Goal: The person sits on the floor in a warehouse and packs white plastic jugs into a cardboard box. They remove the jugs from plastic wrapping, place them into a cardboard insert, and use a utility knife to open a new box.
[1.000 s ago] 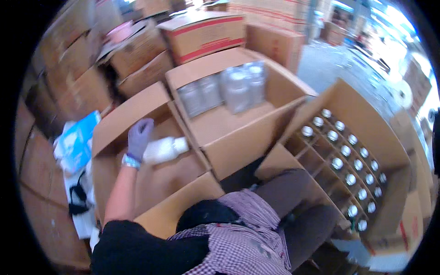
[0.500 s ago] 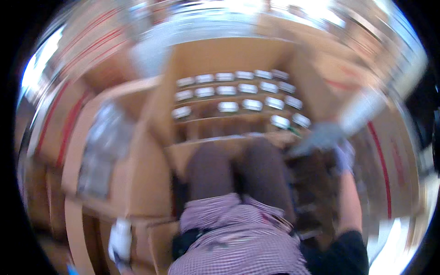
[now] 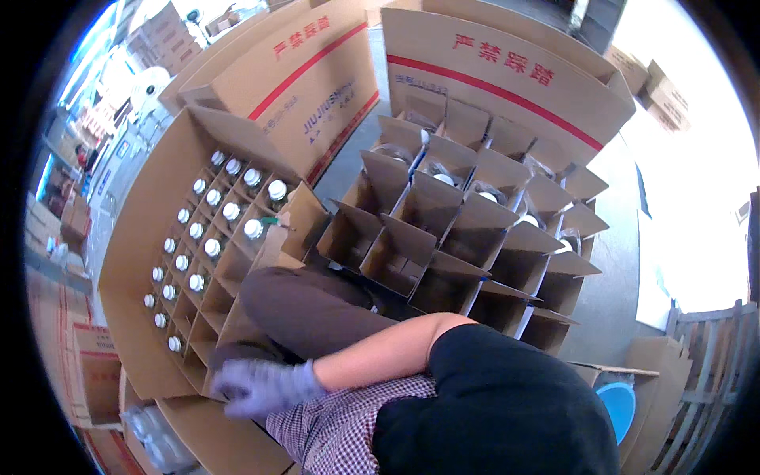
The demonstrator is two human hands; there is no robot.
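White-capped bottles [image 3: 196,230], nineteen counted, stand upright in one open brown cardboard carton [image 3: 131,317] with divided cells, long axes vertical, caps pointing up. One right hand in a pale purple glove [image 3: 273,388] is near the carton's closest edge, fingers leftward, too blurred to tell whether they are spread or pinching anything. Rightward stands one brown cardboard divider grid [image 3: 412,235], at least four white caps showing within.
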